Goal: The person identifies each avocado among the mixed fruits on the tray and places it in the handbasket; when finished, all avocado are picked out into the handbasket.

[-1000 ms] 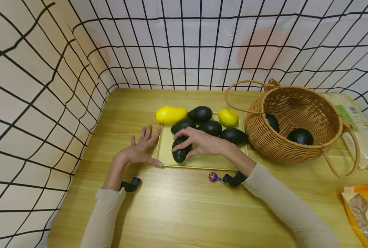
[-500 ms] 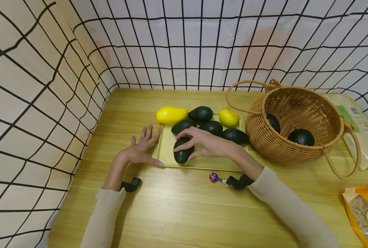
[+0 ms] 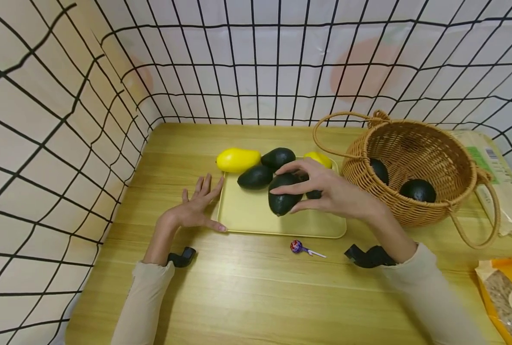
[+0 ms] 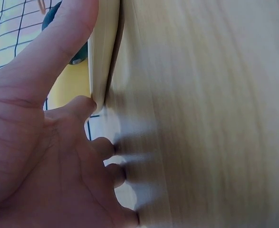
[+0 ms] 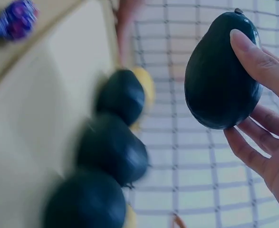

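Note:
My right hand (image 3: 331, 189) grips a dark green avocado (image 3: 282, 199) between thumb and fingers. In the right wrist view that avocado (image 5: 220, 71) is lifted clear of the tray. My left hand (image 3: 195, 206) lies with fingers spread at the left end of the pale yellow tray (image 3: 256, 218), thumb at its front corner and forefinger along its side. In the left wrist view the thumb overlaps the tray's edge (image 4: 106, 52) and the other fingertips meet the table. Several avocados (image 3: 256, 177) remain on the tray's back part, some partly hidden behind my right hand.
A yellow mango-shaped fruit (image 3: 237, 160) and a lemon (image 3: 320, 158) lie at the tray's back edge. A wicker basket (image 3: 368, 201) holding avocados (image 3: 417, 190) stands right. A lollipop (image 3: 296, 246) lies in front. Packages (image 3: 507, 292) sit far right; black wire mesh (image 3: 256, 72) encloses the table.
My right hand has lifted the avocado off the tray and carried it rightward, uncovering the tray's front and the lollipop's stick. My left hand stays in place.

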Demonstrator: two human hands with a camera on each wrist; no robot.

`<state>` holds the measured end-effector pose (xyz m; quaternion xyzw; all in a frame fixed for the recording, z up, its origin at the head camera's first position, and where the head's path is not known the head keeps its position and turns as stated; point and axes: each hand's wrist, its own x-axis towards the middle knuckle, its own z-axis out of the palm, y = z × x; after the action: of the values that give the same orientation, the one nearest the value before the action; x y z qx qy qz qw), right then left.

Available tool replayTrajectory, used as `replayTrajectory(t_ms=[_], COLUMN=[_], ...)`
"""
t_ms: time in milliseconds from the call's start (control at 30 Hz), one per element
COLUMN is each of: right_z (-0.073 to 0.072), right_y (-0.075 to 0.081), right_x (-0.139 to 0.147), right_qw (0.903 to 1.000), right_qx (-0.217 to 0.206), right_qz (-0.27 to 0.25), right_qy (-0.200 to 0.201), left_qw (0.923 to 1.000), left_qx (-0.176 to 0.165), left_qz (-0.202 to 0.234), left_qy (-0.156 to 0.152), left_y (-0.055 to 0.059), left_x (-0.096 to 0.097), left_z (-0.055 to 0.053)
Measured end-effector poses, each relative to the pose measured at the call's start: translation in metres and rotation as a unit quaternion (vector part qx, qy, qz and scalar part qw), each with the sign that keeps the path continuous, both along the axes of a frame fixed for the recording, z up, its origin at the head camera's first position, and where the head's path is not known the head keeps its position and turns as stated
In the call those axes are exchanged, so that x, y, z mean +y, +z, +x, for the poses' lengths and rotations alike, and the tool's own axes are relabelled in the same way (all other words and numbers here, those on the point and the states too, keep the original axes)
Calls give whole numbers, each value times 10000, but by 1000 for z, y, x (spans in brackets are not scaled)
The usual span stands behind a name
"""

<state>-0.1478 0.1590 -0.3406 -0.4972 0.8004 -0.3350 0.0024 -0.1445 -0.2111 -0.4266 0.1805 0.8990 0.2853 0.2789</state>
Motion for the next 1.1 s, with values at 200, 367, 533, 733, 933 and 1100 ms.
replayTrajectory(t_ms=[200,367,533,733,933,1100], right_z=[1,2,5,2,-7,-12], right_y=[27,37,32,16,-3,-14], right_x=[54,105,146,172,186,192], right_qw=[9936,9807,9660,9447,9297,9230], right_qx=[704,972,1065,1204,1069,949], right_qz=[-531,-727,-443,-104,3,14], right_qy=[-703,-1534,-2312,-3048,-3524,-3729], left_qw=[10000,10000,10000,10000,10000,10000], left_qx=[-8,-16,-16,-36,-49,-51], left_qz=[8,-12,-3,32,56,65], left_qy=[-10,1,-5,0,15,2], left_y=[1,2,2,1,2,2], left_x=[0,1,1,0,-1,0], left_z=[1,1,1,1,1,0])
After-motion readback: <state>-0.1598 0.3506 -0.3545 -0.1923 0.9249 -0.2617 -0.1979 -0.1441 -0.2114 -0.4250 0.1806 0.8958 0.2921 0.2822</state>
